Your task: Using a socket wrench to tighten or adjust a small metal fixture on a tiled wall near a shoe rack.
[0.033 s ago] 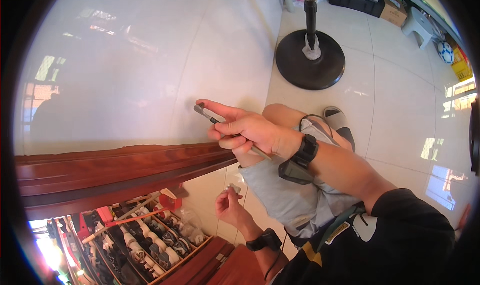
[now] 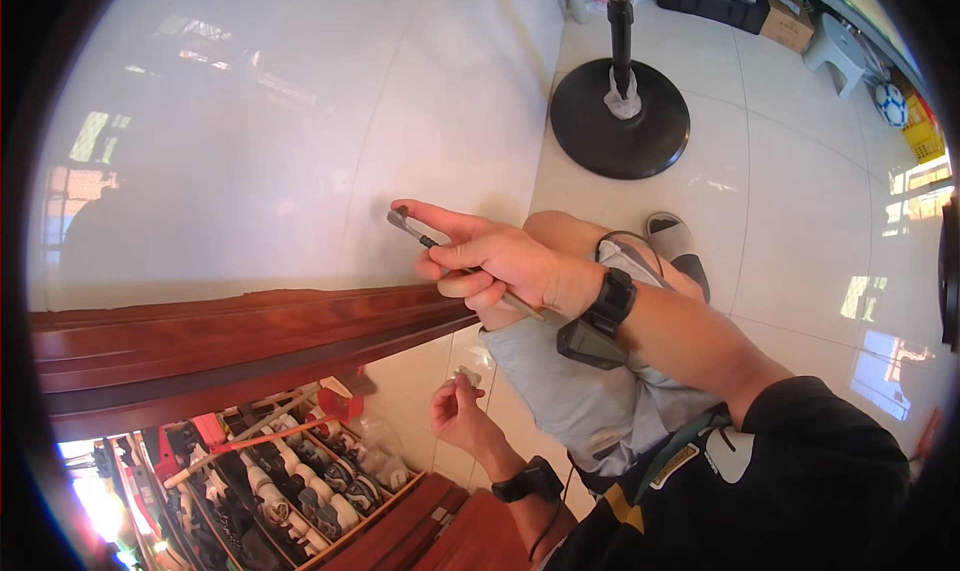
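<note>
My right hand [image 2: 495,261] is closed round a slim tool [image 2: 427,241] with a flattened grey metal head, a dark ribbed neck and a pale handle. Its index finger stretches forward and touches the tool's head, which is held in front of a glossy white surface. Closer to my body, my left hand [image 2: 462,418] pinches a small pale grey lump [image 2: 467,377] between thumb and fingers. What the lump is made of I cannot tell. The left hand hangs beside my knee, below the dark red wooden trim [image 2: 250,336].
A round black stand base [image 2: 620,121] rests on the tiled floor. Rows of shoes fill a wooden rack [image 2: 300,481] at lower left. A white stool [image 2: 838,56], a ball [image 2: 891,105] and a cardboard box [image 2: 787,26] stand at the far right. My slippered foot [image 2: 672,236] is on the floor.
</note>
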Demonstrator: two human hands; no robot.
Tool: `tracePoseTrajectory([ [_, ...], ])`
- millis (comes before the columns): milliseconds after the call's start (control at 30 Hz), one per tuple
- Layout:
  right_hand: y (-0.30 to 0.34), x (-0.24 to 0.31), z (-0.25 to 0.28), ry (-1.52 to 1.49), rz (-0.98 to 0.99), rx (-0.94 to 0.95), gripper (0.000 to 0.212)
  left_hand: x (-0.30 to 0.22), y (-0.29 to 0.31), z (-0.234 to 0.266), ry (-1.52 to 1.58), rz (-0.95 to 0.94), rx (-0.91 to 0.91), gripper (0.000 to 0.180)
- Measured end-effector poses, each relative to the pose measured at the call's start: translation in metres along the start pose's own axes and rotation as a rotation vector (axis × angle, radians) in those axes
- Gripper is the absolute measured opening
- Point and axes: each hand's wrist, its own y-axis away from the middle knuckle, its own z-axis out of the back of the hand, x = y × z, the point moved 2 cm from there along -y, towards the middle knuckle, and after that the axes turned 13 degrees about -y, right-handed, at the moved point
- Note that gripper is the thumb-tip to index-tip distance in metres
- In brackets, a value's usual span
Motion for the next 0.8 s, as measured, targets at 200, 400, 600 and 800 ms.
tracePoseTrajectory([
  [200,0.0019,0.001,-0.0083,0.036,0.027,-0.037,0.072,0.0035,-0.0019,0.0005,0.023,0.005,0.009,0.011],
  [400,0.0002,0.0033,-0.0042,0.022,0.021,0.013,0.072,0.0021,-0.0016,-0.0005,0.003,-0.002,0.022,0.011],
  [600,0.0021,0.0039,-0.0022,0.008,0.072,0.003,0.071,0.0024,-0.0011,-0.0022,0.011,0.017,0.026,0.011],
  [800,-0.0013,0.0049,-0.003,0.027,0.117,0.015,0.067,0.0036,-0.0039,-0.0024,0.02,0.016,0.02,0.011],
])
